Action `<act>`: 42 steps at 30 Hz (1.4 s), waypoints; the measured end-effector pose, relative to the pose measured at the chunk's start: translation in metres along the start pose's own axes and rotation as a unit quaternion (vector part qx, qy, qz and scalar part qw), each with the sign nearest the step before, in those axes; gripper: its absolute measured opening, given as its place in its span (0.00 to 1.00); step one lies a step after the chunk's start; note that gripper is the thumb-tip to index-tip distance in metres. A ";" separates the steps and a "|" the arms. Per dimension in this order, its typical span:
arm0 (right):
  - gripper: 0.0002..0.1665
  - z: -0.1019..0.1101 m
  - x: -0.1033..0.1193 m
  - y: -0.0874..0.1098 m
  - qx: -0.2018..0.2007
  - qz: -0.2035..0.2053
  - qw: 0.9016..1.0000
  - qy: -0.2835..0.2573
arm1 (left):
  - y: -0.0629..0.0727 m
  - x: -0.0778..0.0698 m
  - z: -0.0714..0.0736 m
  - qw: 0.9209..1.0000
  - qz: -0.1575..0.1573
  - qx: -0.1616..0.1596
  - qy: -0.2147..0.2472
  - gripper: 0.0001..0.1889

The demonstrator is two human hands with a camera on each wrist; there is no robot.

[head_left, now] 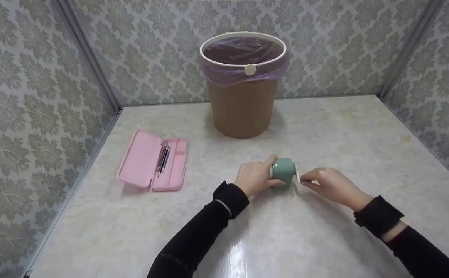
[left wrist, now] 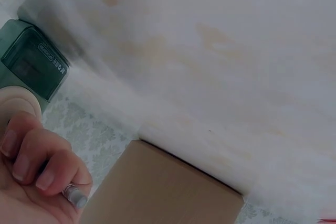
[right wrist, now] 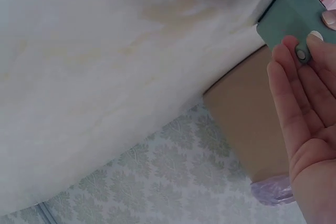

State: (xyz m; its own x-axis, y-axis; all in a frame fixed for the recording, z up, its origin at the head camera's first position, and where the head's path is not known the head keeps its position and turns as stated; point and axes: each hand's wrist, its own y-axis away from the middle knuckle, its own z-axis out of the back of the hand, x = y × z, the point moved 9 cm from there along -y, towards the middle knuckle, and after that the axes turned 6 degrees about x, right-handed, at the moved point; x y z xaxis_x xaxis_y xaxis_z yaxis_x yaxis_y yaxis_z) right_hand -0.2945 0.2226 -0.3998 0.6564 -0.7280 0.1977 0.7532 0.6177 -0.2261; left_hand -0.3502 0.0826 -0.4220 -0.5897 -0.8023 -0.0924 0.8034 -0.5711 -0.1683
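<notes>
A green hand-crank pencil sharpener [head_left: 283,170] stands on the table in front of me. At its left side is my left hand [head_left: 253,179], with the thumb and a finger reaching along the body. The left wrist view shows its fingers curled round a pencil [left wrist: 79,199], whose silvery end sticks out of the fist near the sharpener's cream ring [left wrist: 20,102]. The pencil's other end is hidden. My right hand [head_left: 330,185] pinches the crank handle [head_left: 297,177] on the sharpener's right side; its green knob [right wrist: 301,55] shows between thumb and fingers in the right wrist view.
An open pink pencil case [head_left: 139,158] lies to the left, with several pencils [head_left: 164,159] in it. Behind the sharpener stands a brown bin [head_left: 243,108] with a purple liner [head_left: 224,75]. Patterned walls [head_left: 151,50] enclose the table's back and sides.
</notes>
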 end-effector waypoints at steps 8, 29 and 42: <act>0.06 0.009 0.005 -0.001 -0.002 0.011 1.000 0.018 | 0.001 0.000 0.003 1.000 -0.011 0.002 0.000 0.35; 0.06 0.029 0.006 -0.005 -0.049 0.001 0.998 0.041 | -0.006 0.003 -0.002 0.999 -0.018 0.041 0.011 0.37; 0.06 0.034 0.008 -0.007 -0.075 0.001 0.996 0.051 | -0.006 0.003 -0.001 0.999 -0.023 0.034 0.006 0.36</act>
State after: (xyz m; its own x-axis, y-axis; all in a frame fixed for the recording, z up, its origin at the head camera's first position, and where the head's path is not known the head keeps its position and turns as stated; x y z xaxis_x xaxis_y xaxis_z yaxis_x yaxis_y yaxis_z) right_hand -0.2932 0.2231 -0.3644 0.6452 -0.7572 0.1015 0.7314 0.5739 -0.3684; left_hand -0.3569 0.0836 -0.4218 -0.6269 -0.7728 -0.0986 0.7788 -0.6182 -0.1063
